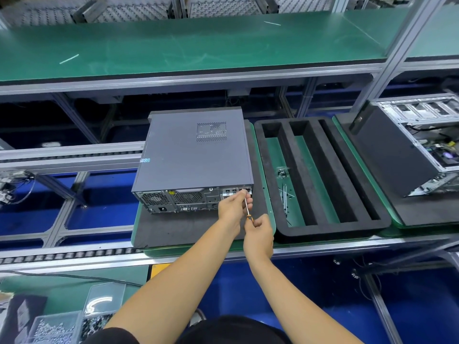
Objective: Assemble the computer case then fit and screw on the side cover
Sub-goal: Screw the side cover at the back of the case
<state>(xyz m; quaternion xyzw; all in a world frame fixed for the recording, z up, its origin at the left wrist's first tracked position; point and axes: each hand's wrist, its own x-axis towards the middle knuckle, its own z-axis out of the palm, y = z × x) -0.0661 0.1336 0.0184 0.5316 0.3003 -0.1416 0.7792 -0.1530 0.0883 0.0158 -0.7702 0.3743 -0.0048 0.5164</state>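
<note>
The computer case [193, 155] lies flat on a dark mat on the green surface [269, 214], side cover [188, 150] up and seated, rear panel facing the person. All the action is at the rear panel's right end. The right hand [258, 232] is wrapped around the orange-and-black handle of a screwdriver [248, 209], low and nearest the body. The shaft runs up and slightly left from that handle, away from the person, toward the top right corner of the rear panel. The left hand [233, 204] is closer to the case, fingers pinched together around the shaft's tip, steadying it at the panel; the screw itself can't be made out. So the tool's long axis points almost straight into the panel's edge, and the drive likely comes from the right hand while the left guides. A black foam tray [323, 175] sits just right of the case, loose screws [283, 172] in its nearest slot.
</note>
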